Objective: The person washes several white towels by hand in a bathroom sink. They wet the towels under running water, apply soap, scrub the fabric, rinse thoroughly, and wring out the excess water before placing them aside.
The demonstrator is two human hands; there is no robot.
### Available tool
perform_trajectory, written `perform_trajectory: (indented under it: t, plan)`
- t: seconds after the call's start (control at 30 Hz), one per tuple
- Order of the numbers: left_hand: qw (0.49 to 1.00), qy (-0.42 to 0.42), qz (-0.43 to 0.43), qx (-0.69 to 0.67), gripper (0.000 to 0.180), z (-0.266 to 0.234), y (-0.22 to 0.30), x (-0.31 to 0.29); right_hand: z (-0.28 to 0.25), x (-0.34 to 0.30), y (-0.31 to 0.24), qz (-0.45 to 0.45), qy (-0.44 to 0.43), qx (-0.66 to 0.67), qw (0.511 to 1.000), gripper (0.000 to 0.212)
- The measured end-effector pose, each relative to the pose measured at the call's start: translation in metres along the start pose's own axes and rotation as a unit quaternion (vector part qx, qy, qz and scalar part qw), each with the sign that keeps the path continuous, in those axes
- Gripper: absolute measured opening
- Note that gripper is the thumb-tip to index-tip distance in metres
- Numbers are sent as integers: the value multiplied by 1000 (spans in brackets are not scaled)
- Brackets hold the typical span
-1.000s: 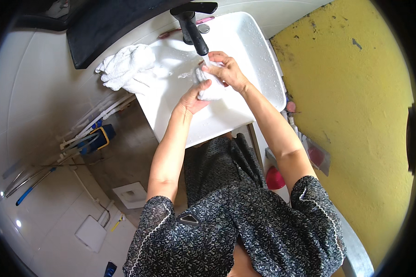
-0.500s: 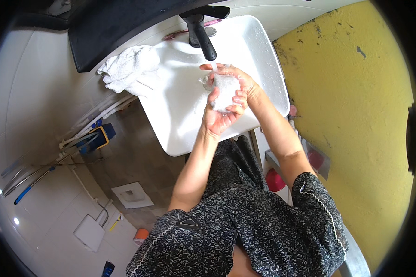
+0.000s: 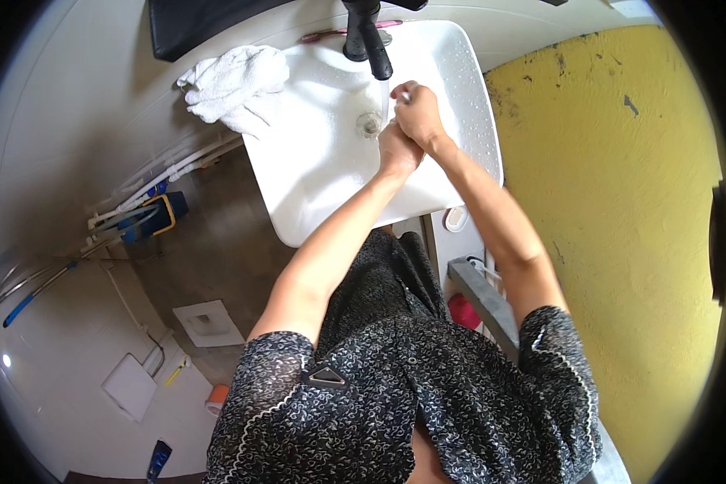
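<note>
Over the white sink [image 3: 306,202], both my hands are closed one against the other. My right hand [image 3: 420,113] makes a fist on the far side, with a small bit of white cloth [image 3: 405,98] showing at its fingers. Against its near side is my left hand [image 3: 398,151], also closed; its fingers are mostly hidden. The rest of the cloth is covered by the hands. Water [image 3: 385,97] runs from the black tap [image 3: 377,55] just beside my right hand, down near the drain [image 3: 369,124].
A crumpled white towel [image 3: 234,87] lies over the sink's left rim. Behind the tap is a pink toothbrush-like stick [image 3: 327,35]. White pipes [image 3: 169,171] and a blue bucket [image 3: 145,218] are at the left. A yellow wall [image 3: 605,202] borders the right side.
The white cloth, spread wide between my hands before, is now squeezed into them and nearly hidden. Both hands have closed and moved off the water stream. The view has shifted slightly.
</note>
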State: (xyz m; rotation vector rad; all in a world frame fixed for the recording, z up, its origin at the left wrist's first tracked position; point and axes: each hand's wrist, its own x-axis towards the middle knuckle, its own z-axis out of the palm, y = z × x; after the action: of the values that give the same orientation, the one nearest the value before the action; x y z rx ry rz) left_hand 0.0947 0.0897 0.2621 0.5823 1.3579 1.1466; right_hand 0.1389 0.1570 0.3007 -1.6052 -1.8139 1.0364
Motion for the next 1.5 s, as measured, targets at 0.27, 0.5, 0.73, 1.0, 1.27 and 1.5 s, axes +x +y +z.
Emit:
perform_trajectory:
  t: [0.27,0.5,0.73,1.0,1.27,1.5]
  plan:
    - [944,35,6,328,34,8,-11,-22,-23,-26,18,263,-6,358,896,22]
    - [663,-338,-328,-582,30,12,66,-85,-70,-61,11,107,-262,719,635,93]
    - [403,-449,-250,-757,38,33,83,-118,-55,-50,-35,-182,-388,832,353,51]
    - [782,-413,-322,-339,18,8,117,-100,-126,-41,-86,191,-382,374,823,31]
    - [962,-216,-164,23,17,27,99,-63,-103,-30,-53,166,-133,330,920,33]
    - [966,-37,99,238,28,43,46,-40,-83,-40,-24,116,51,390,912,33]
